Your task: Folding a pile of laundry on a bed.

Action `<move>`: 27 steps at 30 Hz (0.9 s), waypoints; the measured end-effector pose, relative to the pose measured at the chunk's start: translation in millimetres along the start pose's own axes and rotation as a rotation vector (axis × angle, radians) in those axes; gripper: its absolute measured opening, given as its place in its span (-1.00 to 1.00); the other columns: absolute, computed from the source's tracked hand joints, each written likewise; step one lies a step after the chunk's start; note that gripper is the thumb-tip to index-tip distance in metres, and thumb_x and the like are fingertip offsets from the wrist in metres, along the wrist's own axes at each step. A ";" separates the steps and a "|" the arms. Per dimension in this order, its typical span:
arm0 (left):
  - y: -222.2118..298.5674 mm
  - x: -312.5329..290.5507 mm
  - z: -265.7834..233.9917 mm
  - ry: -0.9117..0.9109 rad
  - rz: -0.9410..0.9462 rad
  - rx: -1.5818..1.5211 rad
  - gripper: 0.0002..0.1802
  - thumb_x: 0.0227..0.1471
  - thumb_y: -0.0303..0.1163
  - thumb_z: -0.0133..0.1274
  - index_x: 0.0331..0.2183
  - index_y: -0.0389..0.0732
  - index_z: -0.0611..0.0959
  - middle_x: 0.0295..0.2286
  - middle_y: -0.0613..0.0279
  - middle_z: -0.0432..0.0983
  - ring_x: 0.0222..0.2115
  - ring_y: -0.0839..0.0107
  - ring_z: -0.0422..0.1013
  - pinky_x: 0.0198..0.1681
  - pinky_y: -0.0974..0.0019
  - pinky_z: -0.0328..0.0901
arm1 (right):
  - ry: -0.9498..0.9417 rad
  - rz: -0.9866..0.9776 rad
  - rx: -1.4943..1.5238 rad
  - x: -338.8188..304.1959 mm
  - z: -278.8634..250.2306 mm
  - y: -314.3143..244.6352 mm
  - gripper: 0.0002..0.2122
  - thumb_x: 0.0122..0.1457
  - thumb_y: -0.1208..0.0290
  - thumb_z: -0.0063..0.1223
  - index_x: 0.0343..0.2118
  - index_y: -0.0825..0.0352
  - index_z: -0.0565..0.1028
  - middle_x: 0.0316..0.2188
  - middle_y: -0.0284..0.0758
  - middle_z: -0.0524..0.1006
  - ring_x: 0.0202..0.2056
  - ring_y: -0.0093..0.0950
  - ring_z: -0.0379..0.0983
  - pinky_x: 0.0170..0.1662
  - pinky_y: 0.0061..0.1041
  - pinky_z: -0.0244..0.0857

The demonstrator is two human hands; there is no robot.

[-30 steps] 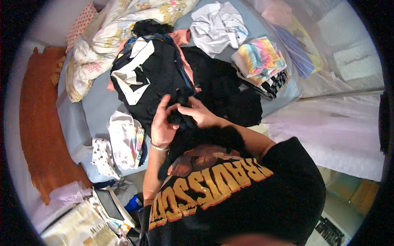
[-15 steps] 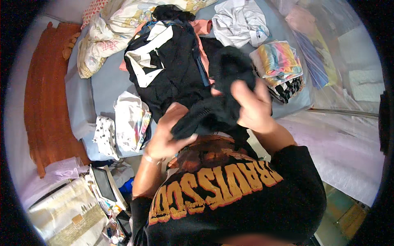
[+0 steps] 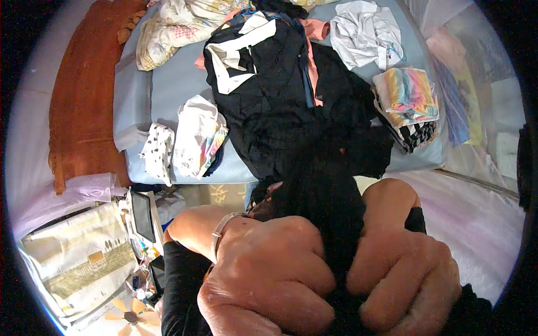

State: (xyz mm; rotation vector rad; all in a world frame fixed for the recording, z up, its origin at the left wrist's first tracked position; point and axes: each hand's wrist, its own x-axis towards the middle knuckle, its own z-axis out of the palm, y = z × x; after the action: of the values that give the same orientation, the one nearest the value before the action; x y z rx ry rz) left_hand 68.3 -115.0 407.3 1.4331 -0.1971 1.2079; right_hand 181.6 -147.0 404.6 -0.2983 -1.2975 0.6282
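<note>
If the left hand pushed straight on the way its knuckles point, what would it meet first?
The left hand is clenched on the black garment and faces the right hand; it would likely press that cloth first, though depth is unclear.

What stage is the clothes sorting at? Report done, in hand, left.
Done: two folded stacks, a rainbow-striped stack and a white patterned stack, sit on the bed. In hand: left hand and right hand grip a black garment. Left: a dark clothes heap and a white shirt.
</note>
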 end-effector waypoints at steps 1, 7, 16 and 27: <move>-0.8 4.5 21.6 0.400 -0.040 0.032 -0.81 -0.14 -0.30 -0.11 -0.67 -0.08 0.30 -0.80 0.26 0.24 -0.78 0.36 0.13 -0.74 0.28 -0.08 | 0.021 0.020 -0.036 0.0 -0.2 1.5 -0.85 -0.65 0.32 -0.21 -0.82 0.16 0.24 -0.79 -0.47 0.26 -0.74 -0.55 0.12 -0.76 -0.61 -0.15; -22.5 -1.5 -51.2 -0.170 0.039 -0.269 -0.89 -0.11 -0.47 -0.15 -0.61 -0.22 0.32 -0.78 0.27 0.17 -0.83 0.57 0.03 -0.82 0.42 -0.15 | -0.593 -0.239 0.671 -101.5 -53.0 6.5 -0.86 -0.09 0.65 -0.24 -0.67 0.33 0.36 -0.56 -0.33 0.36 -0.67 -0.62 0.24 -0.71 -0.61 0.05; -53.5 3.2 -203.6 -0.024 -0.649 0.794 -0.82 -0.08 -0.50 -0.07 -0.35 -0.34 0.50 -0.48 0.30 0.42 -0.45 0.57 0.29 -0.30 0.49 0.17 | 1.026 0.282 -0.328 -53.4 -88.7 82.3 -0.83 0.05 0.38 0.00 -0.33 0.33 0.40 -0.55 -0.51 0.36 -0.55 -0.74 0.24 -0.50 -0.72 0.12; -70.1 29.8 -214.5 -0.047 -0.538 0.455 -0.65 -0.32 -0.73 0.05 -0.34 -0.32 0.51 -0.39 0.32 0.42 -0.36 0.56 0.30 -0.22 0.57 0.15 | 0.936 0.261 -0.673 -66.4 -77.1 56.5 -0.84 -0.08 0.51 0.09 -0.38 0.37 0.48 -0.51 -0.47 0.47 -0.53 -0.65 0.36 -0.42 -0.67 0.23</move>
State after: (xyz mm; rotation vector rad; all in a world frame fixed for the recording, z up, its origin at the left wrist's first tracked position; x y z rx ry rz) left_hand 16.2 94.6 335.6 1.7576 0.4369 0.7962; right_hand 231.4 -130.2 300.7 -1.1754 -0.5116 0.1744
